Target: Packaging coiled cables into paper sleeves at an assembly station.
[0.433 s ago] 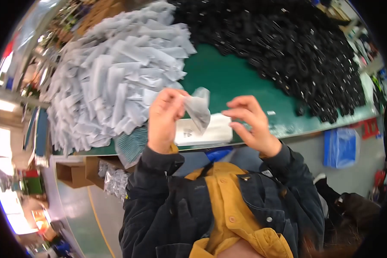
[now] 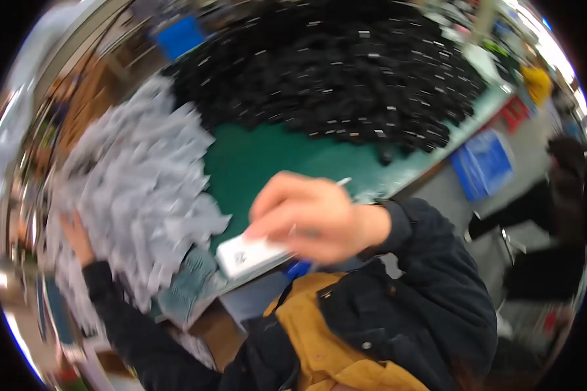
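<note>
My left hand (image 2: 77,238) reaches far out to the left, its fingers stretched over the large pile of pale grey, translucent sleeves (image 2: 130,195). Nothing shows in its grasp. In front of me, my right hand (image 2: 313,218) is blurred, with the fingers curled in. Whatever it may hold is hidden. Just below and left of those fingers lies a flat white packet (image 2: 236,259) with dark print, at the table's near edge. The hand covers part of it, and I cannot tell whether they touch. A large heap of small black pieces with shiny bits (image 2: 319,72) fills the table's far side.
Both piles lie on a green table (image 2: 241,156). A clear bag with teal striped contents (image 2: 186,283) hangs at its near left edge. A blue bin (image 2: 482,163) with a plastic liner stands on the floor at right. A blue box (image 2: 179,38) is beyond the table.
My left hand has swung left from the middle to the grey pile, without the small clear bag it held. My right hand has moved left and curled over the white packet. The view has turned.
</note>
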Action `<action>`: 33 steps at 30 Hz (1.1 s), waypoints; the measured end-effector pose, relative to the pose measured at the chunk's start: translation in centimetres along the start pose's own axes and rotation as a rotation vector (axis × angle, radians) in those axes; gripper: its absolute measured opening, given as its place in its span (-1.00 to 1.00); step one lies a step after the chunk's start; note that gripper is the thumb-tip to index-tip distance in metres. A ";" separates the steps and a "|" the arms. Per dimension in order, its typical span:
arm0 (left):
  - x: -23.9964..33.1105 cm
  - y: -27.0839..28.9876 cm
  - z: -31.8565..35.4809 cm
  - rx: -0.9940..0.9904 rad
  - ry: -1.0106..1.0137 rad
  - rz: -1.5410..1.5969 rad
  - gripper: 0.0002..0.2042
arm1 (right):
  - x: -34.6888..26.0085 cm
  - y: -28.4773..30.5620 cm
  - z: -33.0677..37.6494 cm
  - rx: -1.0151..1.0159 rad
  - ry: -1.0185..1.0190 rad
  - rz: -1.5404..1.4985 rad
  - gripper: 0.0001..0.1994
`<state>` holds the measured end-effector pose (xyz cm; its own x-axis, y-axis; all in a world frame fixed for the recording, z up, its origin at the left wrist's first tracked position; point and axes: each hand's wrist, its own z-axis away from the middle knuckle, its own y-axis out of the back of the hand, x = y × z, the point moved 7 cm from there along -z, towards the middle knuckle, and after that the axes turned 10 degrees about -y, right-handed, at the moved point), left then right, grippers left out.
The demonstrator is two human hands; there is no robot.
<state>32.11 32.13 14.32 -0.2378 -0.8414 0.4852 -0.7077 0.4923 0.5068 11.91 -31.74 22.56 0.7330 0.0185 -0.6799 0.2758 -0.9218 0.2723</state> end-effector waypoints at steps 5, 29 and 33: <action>-1.4 -8.4 6.1 -0.502 -0.389 -0.616 -0.35 | -8.6 0.6 -0.8 -0.002 0.320 0.129 -0.85; 37.6 -10.0 27.8 -0.811 -0.455 0.269 -0.53 | 15.3 27.7 26.3 1.057 -1.279 1.350 -0.25; 41.9 -11.2 28.6 -0.924 -0.476 0.501 -0.58 | 18.9 25.3 25.5 0.965 -1.344 1.225 -0.15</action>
<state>11.06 -15.02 8.59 -0.7201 -0.4078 0.5614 0.2473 0.6051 0.7568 16.89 -64.63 -0.72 -0.6995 -0.4546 -0.5514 -0.5743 -0.1018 0.8123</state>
